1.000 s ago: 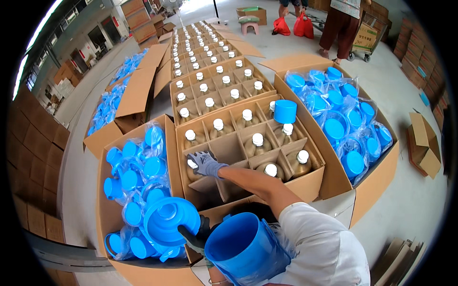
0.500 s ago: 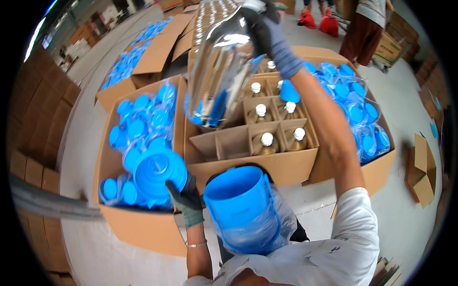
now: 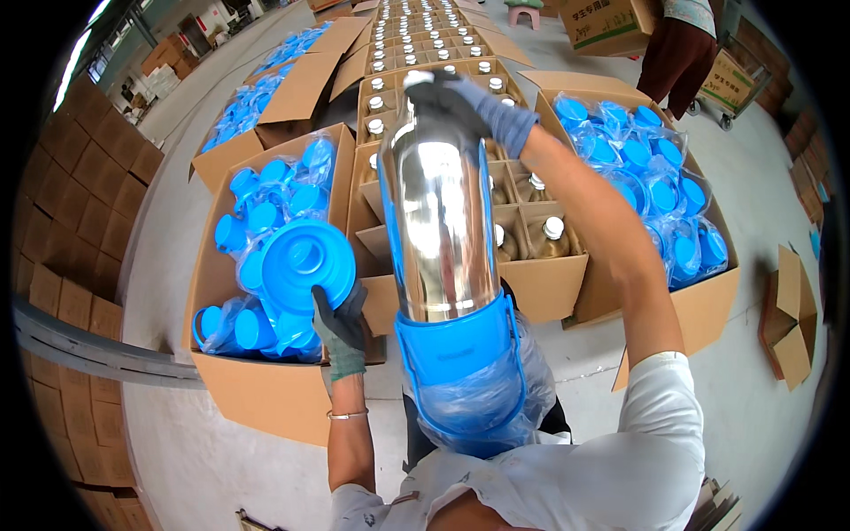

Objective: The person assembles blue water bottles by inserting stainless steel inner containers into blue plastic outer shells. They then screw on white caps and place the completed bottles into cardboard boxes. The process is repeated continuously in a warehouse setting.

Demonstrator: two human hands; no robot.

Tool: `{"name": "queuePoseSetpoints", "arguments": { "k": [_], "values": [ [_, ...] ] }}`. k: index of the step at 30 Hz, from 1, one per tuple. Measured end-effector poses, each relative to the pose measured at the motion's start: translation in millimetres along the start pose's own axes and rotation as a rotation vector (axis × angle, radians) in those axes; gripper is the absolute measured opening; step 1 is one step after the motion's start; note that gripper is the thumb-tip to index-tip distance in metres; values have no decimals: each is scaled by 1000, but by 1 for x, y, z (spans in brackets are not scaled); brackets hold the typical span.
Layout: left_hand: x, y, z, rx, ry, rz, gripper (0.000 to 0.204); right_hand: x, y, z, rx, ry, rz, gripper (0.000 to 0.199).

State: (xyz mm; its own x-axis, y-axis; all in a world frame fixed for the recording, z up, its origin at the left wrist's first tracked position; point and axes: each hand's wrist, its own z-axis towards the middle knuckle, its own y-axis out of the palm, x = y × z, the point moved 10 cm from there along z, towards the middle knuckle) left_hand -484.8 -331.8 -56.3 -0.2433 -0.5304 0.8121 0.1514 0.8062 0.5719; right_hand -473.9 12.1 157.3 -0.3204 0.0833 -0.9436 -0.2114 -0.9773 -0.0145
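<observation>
My right hand (image 3: 452,106), in a dark glove, is closed round the white-capped neck of a silvery glass flask liner (image 3: 443,230). The liner stands upright, its lower end inside the mouth of a blue plastic flask shell (image 3: 453,358). Clear plastic film wraps the shell, which rests against my body and has a blue handle. In my gloved left hand (image 3: 341,329), a round blue funnel-shaped part (image 3: 329,246) is gripped by its rim. It is over the left carton (image 3: 257,398), among bagged blue plastic parts (image 3: 266,217).
A divided carton (image 3: 549,288) ahead holds several white-capped liners; more such cartons run behind it. To the right stands a carton (image 3: 699,319) of bagged blue parts. A person (image 3: 686,53) is at the far right by a large carton (image 3: 606,22) and a trolley (image 3: 748,88).
My right hand has brought the liner from above the divided carton towards me and down into the shell's mouth. The left hand keeps its blue part. A large carton now shows beside the other person.
</observation>
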Motion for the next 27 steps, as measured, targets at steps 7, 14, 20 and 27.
{"name": "queuePoseSetpoints", "arguments": {
  "k": [7,14,20,27],
  "values": [
    [-31,29,44,-218,-227,95,54,96,74,-82,-103,346,-114,42],
    [-39,59,55,-623,3,590,56,88,29,-106,159,233,-85,44],
    [-32,101,-12,-948,-243,642,75,95,53,-140,-109,293,14,53],
    [-30,107,-21,-989,432,990,61,75,69,-163,36,391,-205,60]
  ]
}}
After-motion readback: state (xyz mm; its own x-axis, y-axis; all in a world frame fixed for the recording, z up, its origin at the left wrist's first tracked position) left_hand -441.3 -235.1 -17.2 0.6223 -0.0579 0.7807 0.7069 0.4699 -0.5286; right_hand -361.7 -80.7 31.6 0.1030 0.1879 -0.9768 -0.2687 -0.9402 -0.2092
